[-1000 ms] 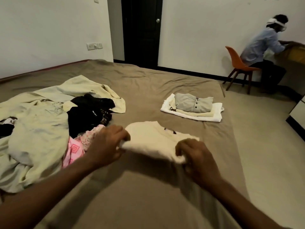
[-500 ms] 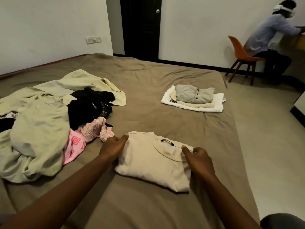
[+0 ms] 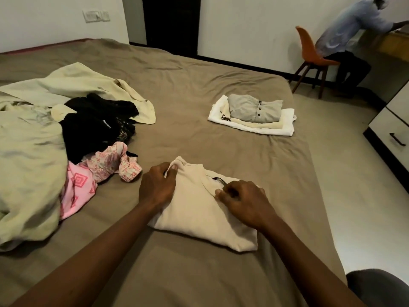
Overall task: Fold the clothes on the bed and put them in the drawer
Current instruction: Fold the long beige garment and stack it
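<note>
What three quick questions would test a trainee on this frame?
1. True or false: the cream shirt lies on the floor.
2. What tops the folded stack? A. pink cloth B. grey buttoned garment C. black cloth
3. Which of the hands pinches the shirt's far corner?
Key: 1 false, it lies on the bed; 2 B; 3 left hand, while the right hand grips the collar.

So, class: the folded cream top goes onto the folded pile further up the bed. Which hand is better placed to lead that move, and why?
Probably the right hand: it holds the cream top at the collar, the side nearer the folded pile. The left hand grips the opposite corner.
</note>
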Action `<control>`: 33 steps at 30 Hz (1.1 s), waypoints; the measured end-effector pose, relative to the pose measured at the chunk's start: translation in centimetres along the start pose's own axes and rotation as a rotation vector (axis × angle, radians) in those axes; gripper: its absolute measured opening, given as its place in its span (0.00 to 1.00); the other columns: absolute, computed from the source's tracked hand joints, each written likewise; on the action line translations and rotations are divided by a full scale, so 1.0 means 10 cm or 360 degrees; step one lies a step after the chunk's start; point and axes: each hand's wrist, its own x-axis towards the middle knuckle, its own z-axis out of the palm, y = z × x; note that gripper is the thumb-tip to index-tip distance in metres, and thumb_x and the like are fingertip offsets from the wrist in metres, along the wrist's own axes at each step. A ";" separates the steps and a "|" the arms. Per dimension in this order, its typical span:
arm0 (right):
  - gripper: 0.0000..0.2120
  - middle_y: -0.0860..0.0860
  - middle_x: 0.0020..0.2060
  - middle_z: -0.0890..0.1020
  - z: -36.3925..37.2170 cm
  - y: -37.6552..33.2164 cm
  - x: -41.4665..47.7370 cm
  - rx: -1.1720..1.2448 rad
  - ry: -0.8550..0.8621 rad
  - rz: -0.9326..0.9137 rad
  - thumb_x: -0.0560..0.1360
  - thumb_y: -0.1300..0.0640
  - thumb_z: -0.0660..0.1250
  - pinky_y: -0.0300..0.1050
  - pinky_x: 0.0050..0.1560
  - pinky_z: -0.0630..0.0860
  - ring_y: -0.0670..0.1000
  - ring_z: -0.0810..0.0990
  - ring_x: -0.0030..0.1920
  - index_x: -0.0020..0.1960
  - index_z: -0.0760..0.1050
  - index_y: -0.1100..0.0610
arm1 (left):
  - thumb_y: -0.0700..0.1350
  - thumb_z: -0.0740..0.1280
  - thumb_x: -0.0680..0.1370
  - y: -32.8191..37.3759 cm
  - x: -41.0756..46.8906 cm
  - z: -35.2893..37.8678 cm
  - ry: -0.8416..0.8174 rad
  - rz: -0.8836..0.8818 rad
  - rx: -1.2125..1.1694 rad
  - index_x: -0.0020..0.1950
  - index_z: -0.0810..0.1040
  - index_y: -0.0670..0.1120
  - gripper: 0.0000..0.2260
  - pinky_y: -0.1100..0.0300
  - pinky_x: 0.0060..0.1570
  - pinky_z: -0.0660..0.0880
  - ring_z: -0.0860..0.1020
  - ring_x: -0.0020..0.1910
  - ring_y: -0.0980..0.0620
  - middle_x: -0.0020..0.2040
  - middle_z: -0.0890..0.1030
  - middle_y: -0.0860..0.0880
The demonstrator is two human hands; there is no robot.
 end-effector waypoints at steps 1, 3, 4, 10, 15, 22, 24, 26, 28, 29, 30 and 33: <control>0.18 0.43 0.40 0.80 0.03 -0.06 0.06 -0.0121 -0.0003 -0.0010 0.77 0.35 0.61 0.52 0.56 0.70 0.51 0.79 0.49 0.45 0.78 0.48 | 0.58 0.58 0.82 0.01 0.00 0.02 0.0025 0.0038 0.0010 0.56 0.84 0.52 0.17 0.49 0.48 0.76 0.81 0.51 0.40 0.50 0.85 0.44; 0.14 0.45 0.38 0.80 0.02 -0.16 0.16 -0.0082 0.0054 0.0061 0.80 0.41 0.63 0.50 0.51 0.69 0.55 0.79 0.47 0.43 0.74 0.50 | 0.55 0.58 0.84 0.02 0.01 0.04 0.0042 0.0061 0.0082 0.55 0.82 0.51 0.15 0.50 0.47 0.73 0.79 0.51 0.40 0.49 0.81 0.43; 0.13 0.46 0.38 0.81 -0.02 -0.21 0.21 0.0043 0.0101 0.0117 0.80 0.42 0.63 0.49 0.48 0.69 0.55 0.80 0.46 0.44 0.74 0.50 | 0.55 0.57 0.85 0.01 0.01 0.04 0.0049 0.0053 0.0116 0.54 0.81 0.51 0.14 0.51 0.46 0.72 0.79 0.51 0.39 0.48 0.80 0.43; 0.25 0.52 0.48 0.83 -0.05 -0.46 0.38 -0.0068 -0.0040 0.0323 0.80 0.32 0.57 0.48 0.46 0.73 0.58 0.82 0.52 0.47 0.76 0.54 | 0.57 0.56 0.84 -0.08 0.05 0.05 -0.0014 -0.0069 0.0044 0.48 0.79 0.51 0.16 0.49 0.43 0.74 0.80 0.48 0.39 0.46 0.84 0.46; 0.13 0.51 0.39 0.77 0.12 -0.61 0.59 0.0028 -0.0233 0.0404 0.74 0.44 0.66 0.46 0.40 0.68 0.59 0.80 0.48 0.41 0.70 0.53 | 0.59 0.59 0.83 -0.13 0.08 0.03 -0.0098 -0.0146 -0.0100 0.50 0.82 0.54 0.15 0.51 0.44 0.76 0.81 0.47 0.43 0.45 0.85 0.50; 0.13 0.51 0.43 0.79 0.12 -0.84 0.85 0.0449 -0.0285 0.0594 0.70 0.47 0.68 0.45 0.44 0.72 0.55 0.79 0.47 0.46 0.75 0.56 | 0.59 0.57 0.83 -0.14 0.08 0.07 -0.0060 -0.0213 -0.0151 0.38 0.75 0.54 0.18 0.51 0.39 0.72 0.79 0.42 0.42 0.38 0.81 0.49; 0.13 0.51 0.41 0.80 0.19 -0.89 0.95 0.0906 -0.0163 0.0655 0.67 0.49 0.75 0.46 0.44 0.76 0.55 0.81 0.45 0.44 0.78 0.57 | 0.58 0.58 0.84 -0.12 0.07 0.05 -0.0037 -0.0203 -0.0214 0.38 0.75 0.51 0.19 0.51 0.38 0.70 0.78 0.39 0.44 0.33 0.78 0.52; 0.08 0.50 0.42 0.84 0.23 -0.94 1.04 0.1324 0.0131 0.0702 0.68 0.55 0.76 0.48 0.50 0.81 0.53 0.84 0.47 0.43 0.79 0.54 | 0.56 0.60 0.84 -0.14 0.11 0.05 -0.0006 -0.0203 -0.0361 0.37 0.75 0.47 0.19 0.52 0.35 0.69 0.76 0.35 0.47 0.30 0.74 0.52; 0.11 0.47 0.47 0.85 0.28 -0.93 1.06 0.1402 0.0343 0.0626 0.68 0.52 0.76 0.51 0.56 0.81 0.51 0.84 0.50 0.48 0.79 0.49 | 0.55 0.63 0.82 -0.16 0.15 0.05 0.0012 -0.0243 -0.0535 0.38 0.79 0.45 0.18 0.52 0.35 0.69 0.74 0.33 0.51 0.30 0.76 0.54; 0.12 0.46 0.48 0.84 0.31 -0.93 1.05 0.1307 0.0315 0.0564 0.69 0.49 0.75 0.50 0.56 0.80 0.50 0.83 0.50 0.50 0.79 0.48 | 0.54 0.64 0.81 -0.19 0.18 0.05 0.0008 -0.0256 -0.0582 0.40 0.81 0.44 0.18 0.51 0.37 0.72 0.75 0.35 0.53 0.32 0.78 0.54; 0.12 0.46 0.48 0.84 0.34 -0.93 1.03 0.1167 0.0221 0.0516 0.70 0.48 0.75 0.48 0.55 0.79 0.50 0.83 0.51 0.50 0.80 0.49 | 0.53 0.65 0.80 -0.22 0.21 0.06 -0.0009 -0.0280 -0.0594 0.42 0.84 0.43 0.16 0.50 0.41 0.75 0.78 0.38 0.53 0.36 0.81 0.54; 0.10 0.45 0.47 0.83 0.34 -0.87 0.92 0.0809 0.0000 0.0335 0.77 0.46 0.71 0.42 0.50 0.72 0.48 0.80 0.51 0.51 0.82 0.52 | 0.45 0.69 0.81 -0.26 0.24 0.07 -0.0060 -0.0370 -0.0521 0.50 0.88 0.48 0.07 0.53 0.51 0.79 0.84 0.48 0.51 0.46 0.87 0.52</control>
